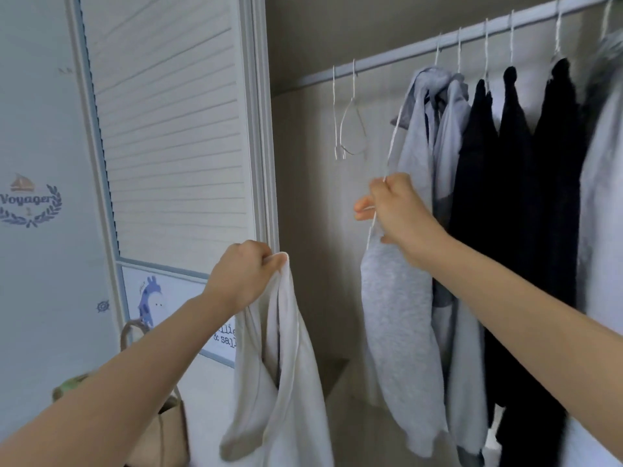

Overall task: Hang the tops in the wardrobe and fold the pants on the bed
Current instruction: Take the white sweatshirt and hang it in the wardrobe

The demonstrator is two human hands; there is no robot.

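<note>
Wardrobe: the wardrobe (303, 197) is open; its slatted door (168, 129) stands to the left and the rail (438, 40) runs upward to the right across the top.
Hung clothes: a row of tops is seen on the rail, three dark tops (515, 197) in the middle, pale grey ones on both sides of them.
White top: the white top (279, 358) is held up at its upper edge and hangs straight down, long axis vertical, in front of the door's edge, left of the hung row and below the rail.
Grey top: the nearest grey top (401, 332) hangs just right of the white top, not touching it.
Left hand: the left hand (242, 274) is closed tightly, the white top's edge bunched in the fist.
Right hand: the right hand (397, 210) is curled round a thin wire hanger (387, 153) at the left end of the row; whether this hanger is hooked on the rail or bears the grey top cannot be told.
Key relation: the hanger lies up and to the right of the white top, well apart; the right hand is nearer the rail.
Judgement: top and hanger are to be brought together next, it is judged.
Empty hangers: two bare hangers (350, 129) hang on the rail, left of the right hand, above the gap.
Obstruction: the grey top crowds the hanger from the right.
Bag: a beige bag (161, 429) stands lower left, clear of the move.
</note>
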